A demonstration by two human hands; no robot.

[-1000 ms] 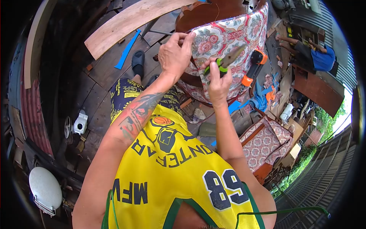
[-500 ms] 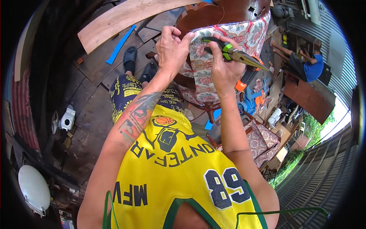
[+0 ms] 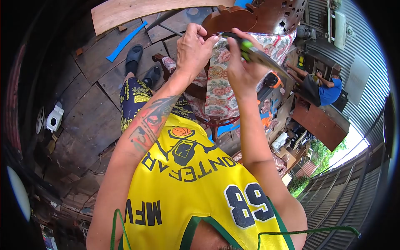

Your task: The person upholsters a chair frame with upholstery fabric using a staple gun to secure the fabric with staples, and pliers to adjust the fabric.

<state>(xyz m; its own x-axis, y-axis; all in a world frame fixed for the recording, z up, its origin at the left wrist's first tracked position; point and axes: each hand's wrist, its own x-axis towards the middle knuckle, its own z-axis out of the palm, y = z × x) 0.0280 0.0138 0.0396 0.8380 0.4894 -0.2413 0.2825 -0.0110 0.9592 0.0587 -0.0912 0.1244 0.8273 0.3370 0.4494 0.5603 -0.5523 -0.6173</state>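
The chair (image 3: 254, 18) stood on the floor (image 3: 89, 108) ahead of the wearer, with fabric (image 3: 221, 89) over its side. Left of it lay sandals (image 3: 143, 64), then a strip (image 3: 127, 41); a board (image 3: 154, 12) lay beyond the strip, toward the floor's far edge. A machine (image 3: 54, 118) sat near the floor's left edge. Pliers (image 3: 266, 59) were in the right hand (image 3: 246, 77), before the fabric. Right of the chair were a power tool (image 3: 273, 79) and, nearer, scraps (image 3: 266, 120); farther right sat another person (image 3: 330, 91), behind a panel (image 3: 321, 125).

Two sandals (image 3: 134, 54) and one long blue strip (image 3: 126, 42), upper left; one pair of pliers (image 3: 261, 57), upper centre; one person (image 3: 330, 92), upper right.
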